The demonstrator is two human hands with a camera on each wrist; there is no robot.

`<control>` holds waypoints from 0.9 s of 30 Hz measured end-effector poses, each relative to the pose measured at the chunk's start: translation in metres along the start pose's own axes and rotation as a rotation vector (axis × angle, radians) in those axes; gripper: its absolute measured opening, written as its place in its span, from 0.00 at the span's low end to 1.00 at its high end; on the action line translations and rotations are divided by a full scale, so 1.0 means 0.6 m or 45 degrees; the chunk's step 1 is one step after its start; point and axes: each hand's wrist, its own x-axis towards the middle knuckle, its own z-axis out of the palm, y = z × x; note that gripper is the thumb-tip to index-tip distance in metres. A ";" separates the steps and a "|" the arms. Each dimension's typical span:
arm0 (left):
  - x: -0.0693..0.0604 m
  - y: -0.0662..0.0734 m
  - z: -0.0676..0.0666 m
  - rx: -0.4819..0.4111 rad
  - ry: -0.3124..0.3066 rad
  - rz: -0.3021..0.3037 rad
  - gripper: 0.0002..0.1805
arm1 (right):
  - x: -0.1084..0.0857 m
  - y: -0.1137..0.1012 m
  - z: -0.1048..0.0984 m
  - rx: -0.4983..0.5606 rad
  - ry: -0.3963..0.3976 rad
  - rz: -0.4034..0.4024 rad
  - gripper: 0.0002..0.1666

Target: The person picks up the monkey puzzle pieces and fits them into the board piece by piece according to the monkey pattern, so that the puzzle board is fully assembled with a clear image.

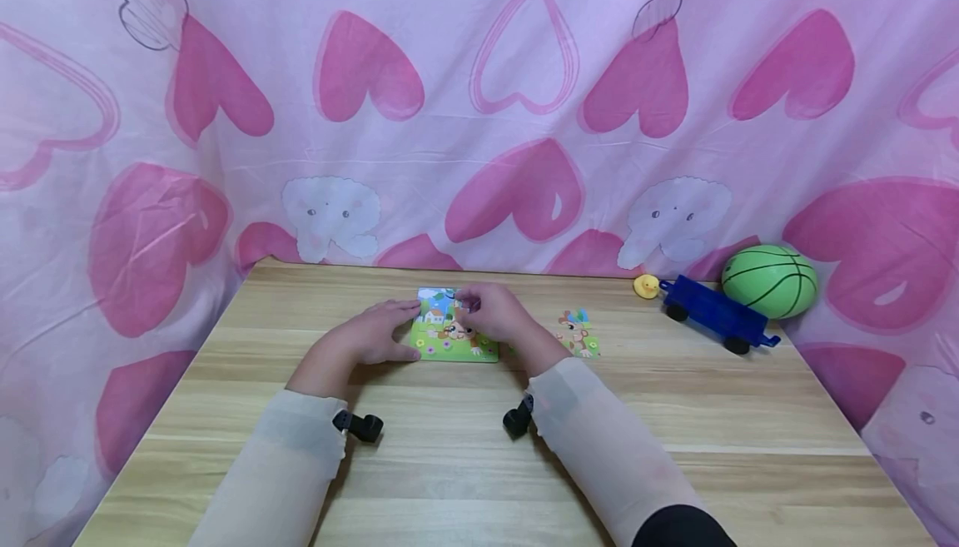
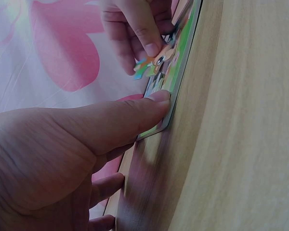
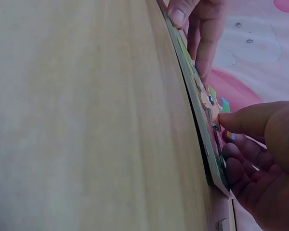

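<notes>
A jigsaw puzzle board (image 1: 442, 353) with a bright cartoon scene lies flat near the middle of the table. My left hand (image 1: 369, 335) is at its left edge, thumb resting on the near corner and fingers stretched out toward the far corner. Over the board's right part, my right hand (image 1: 497, 312) pinches a puzzle piece (image 3: 210, 102) between thumb and fingers. This piece shows a cartoon eye and is tilted against the board surface in the left wrist view. My right hand hides part of the board in the head view.
Right of the board lie more puzzle pieces (image 1: 577, 335) with a monkey picture. Farther right stand a yellow rubber duck (image 1: 646, 285), a blue toy wagon (image 1: 712, 311) and a green ball (image 1: 770, 281). A pink heart-print curtain (image 1: 517, 189) hangs behind the wooden table (image 1: 449, 464).
</notes>
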 end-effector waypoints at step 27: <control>0.001 -0.001 -0.002 0.005 -0.011 0.002 0.49 | 0.001 0.006 -0.007 -0.190 -0.170 -0.142 0.30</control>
